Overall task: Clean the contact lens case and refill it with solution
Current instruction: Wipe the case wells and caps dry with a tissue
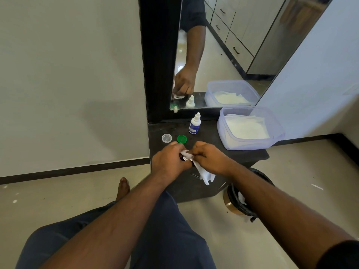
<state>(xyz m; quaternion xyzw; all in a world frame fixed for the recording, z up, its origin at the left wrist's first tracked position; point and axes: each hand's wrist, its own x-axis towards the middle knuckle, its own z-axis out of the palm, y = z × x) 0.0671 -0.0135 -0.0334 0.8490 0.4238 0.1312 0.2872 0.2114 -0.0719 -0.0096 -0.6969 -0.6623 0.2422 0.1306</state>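
We count 2 loose caps, 1 clear (166, 138) and 1 green (182, 139), 1 bottle (194, 123) and 1 tub (250, 129) of tissues on the shelf (213, 152). Above its front edge our left hand (168, 160) curls round the case (185, 157), mostly hidden, only a small dark-and-white bit showing, while our right hand (208, 158) pinches a white tissue (204, 174) against it
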